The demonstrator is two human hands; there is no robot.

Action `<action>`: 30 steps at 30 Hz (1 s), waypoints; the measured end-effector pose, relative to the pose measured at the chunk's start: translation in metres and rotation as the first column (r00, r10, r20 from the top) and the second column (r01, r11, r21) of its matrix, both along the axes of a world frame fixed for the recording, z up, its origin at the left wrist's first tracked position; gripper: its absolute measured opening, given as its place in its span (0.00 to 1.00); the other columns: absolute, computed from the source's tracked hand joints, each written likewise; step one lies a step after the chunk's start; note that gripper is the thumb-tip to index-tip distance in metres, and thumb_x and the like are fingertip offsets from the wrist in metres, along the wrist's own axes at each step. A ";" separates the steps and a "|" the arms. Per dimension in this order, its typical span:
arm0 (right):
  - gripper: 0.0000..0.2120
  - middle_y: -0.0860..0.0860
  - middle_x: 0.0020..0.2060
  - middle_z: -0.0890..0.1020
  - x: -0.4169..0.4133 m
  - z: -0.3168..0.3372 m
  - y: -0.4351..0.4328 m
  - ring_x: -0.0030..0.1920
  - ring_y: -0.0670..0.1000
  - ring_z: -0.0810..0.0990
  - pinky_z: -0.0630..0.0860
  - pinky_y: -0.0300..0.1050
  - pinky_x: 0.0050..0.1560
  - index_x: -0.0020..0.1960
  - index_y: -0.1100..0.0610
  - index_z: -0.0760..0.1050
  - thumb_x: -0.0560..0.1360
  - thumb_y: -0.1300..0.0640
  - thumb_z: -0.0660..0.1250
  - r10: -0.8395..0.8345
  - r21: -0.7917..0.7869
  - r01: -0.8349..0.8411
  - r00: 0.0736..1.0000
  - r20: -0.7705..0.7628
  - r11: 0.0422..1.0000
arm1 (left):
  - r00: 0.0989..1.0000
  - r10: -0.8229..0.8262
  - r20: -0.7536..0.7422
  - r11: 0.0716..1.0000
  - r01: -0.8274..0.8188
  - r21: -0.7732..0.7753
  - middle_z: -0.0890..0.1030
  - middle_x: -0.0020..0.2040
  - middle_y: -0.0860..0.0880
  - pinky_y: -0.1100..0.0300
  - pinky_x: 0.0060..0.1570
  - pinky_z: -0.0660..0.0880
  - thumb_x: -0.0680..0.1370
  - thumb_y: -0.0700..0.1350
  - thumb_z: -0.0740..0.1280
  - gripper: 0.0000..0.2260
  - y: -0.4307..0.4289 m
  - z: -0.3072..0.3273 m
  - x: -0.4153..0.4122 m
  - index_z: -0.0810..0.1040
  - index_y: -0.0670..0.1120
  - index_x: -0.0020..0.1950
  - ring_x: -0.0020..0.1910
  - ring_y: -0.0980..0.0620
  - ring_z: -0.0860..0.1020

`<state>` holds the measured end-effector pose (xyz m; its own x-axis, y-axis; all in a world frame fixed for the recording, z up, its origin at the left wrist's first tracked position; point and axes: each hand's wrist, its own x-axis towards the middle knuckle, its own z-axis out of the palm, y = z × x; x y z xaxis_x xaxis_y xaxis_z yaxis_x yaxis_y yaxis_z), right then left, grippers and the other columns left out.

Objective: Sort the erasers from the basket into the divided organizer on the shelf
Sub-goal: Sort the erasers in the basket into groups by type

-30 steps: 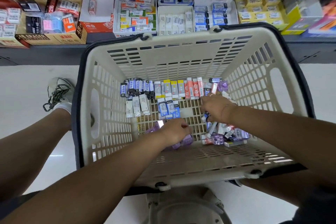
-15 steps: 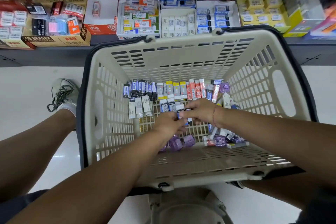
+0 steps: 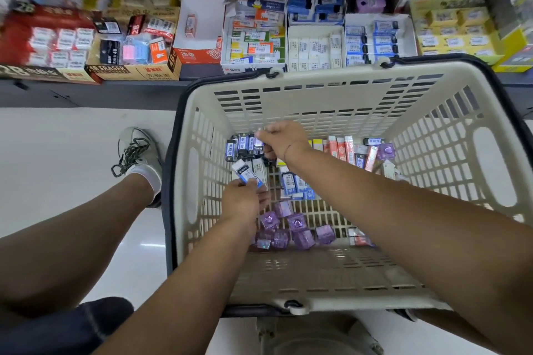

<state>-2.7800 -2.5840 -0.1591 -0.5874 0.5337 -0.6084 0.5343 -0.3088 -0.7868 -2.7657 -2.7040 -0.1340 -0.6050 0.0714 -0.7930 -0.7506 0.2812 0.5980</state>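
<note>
A cream plastic basket [image 3: 323, 86] holds several erasers: dark blue ones [image 3: 240, 145] at the far left, orange ones [image 3: 341, 148] to the right, purple ones [image 3: 297, 228] near me. My left hand [image 3: 245, 202] pinches a white-and-blue eraser [image 3: 245, 173] lifted above the basket floor. My right hand [image 3: 281, 137] reaches across to the dark blue row and pinches a blue eraser [image 3: 256, 141] there. The white divided organizer [image 3: 314, 46] sits on the shelf behind the basket, with rows of erasers in its compartments.
Cardboard eraser boxes [image 3: 132, 69] line the dark shelf [image 3: 86, 92] to the left; yellow boxes [image 3: 455, 32] stand at the right. My left foot in a grey shoe [image 3: 138, 153] rests on the white floor beside the basket.
Both hands moved left inside the basket. My left hand left the purple erasers and now holds up a white-and-blue eraser. My right hand crossed from the right pile to the dark blue row.
</note>
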 end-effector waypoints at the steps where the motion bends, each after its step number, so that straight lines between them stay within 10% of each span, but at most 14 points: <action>1: 0.04 0.56 0.29 0.75 -0.009 -0.002 -0.005 0.24 0.49 0.74 0.79 0.41 0.32 0.44 0.64 0.75 0.74 0.64 0.70 0.014 0.035 -0.014 1.000 -0.001 0.999 | 1.000 0.006 -0.001 1.000 -0.006 0.003 0.75 0.38 0.42 0.57 0.40 0.75 0.83 0.37 0.58 0.13 -0.001 0.001 0.001 0.65 0.45 0.39 0.35 0.47 0.75; 4: 0.05 0.59 0.37 0.82 -0.026 -0.008 -0.017 0.38 0.58 0.81 0.80 0.55 0.48 0.39 0.59 0.77 0.71 0.61 0.73 0.097 0.193 -0.103 0.994 0.041 0.976 | 1.000 0.020 0.000 1.000 -0.020 0.003 0.76 0.38 0.43 0.56 0.43 0.76 0.83 0.37 0.57 0.13 -0.003 0.005 -0.002 0.65 0.46 0.38 0.35 0.48 0.76; 12: 0.16 0.51 0.34 0.80 -0.030 -0.020 -0.030 0.43 0.59 0.83 0.80 0.57 0.49 0.31 0.48 0.72 0.70 0.63 0.73 0.054 0.278 -0.063 0.998 0.038 0.959 | 1.000 0.019 0.017 0.999 -0.019 0.027 0.77 0.38 0.44 0.63 0.36 0.77 0.82 0.39 0.61 0.09 -0.008 0.001 -0.007 0.70 0.42 0.41 0.34 0.50 0.77; 20: 0.08 0.51 0.40 0.82 0.043 0.019 0.020 0.35 0.46 0.74 0.71 0.36 0.34 0.45 0.53 0.78 0.77 0.49 0.66 0.502 0.024 -0.510 0.853 0.142 0.860 | 0.978 -0.210 0.016 0.977 0.209 0.037 0.79 0.35 0.45 0.67 0.31 0.75 0.77 0.42 0.69 0.07 -0.005 -0.006 -0.001 0.77 0.42 0.40 0.32 0.53 0.77; 26: 0.07 0.51 0.29 0.79 0.102 -0.005 0.043 0.30 0.45 0.75 0.72 0.36 0.29 0.49 0.59 0.77 0.72 0.60 0.72 0.320 -0.302 -0.250 0.924 0.209 0.920 | 0.851 -0.525 0.009 0.851 0.525 -0.009 0.80 0.41 0.46 0.62 0.42 0.79 0.77 0.45 0.70 0.06 0.016 -0.014 0.019 0.78 0.42 0.47 0.38 0.51 0.79; 30: 0.16 0.55 0.34 0.79 0.125 -0.022 0.055 0.33 0.48 0.77 0.77 0.37 0.30 0.60 0.64 0.73 0.74 0.62 0.70 0.128 -0.206 -0.041 0.893 0.431 0.978 | 0.650 -0.758 -0.057 0.641 0.725 -0.254 0.71 0.69 0.44 0.55 0.65 0.67 0.80 0.53 0.62 0.24 0.025 -0.021 0.021 0.68 0.42 0.72 0.66 0.45 0.71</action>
<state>-2.6551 -2.5288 -0.1810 -0.2738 0.3450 -0.8978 0.8423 -0.3646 -0.3970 -2.7450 -2.6794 -0.1547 -0.5230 0.4063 -0.7493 -0.1474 0.8227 0.5490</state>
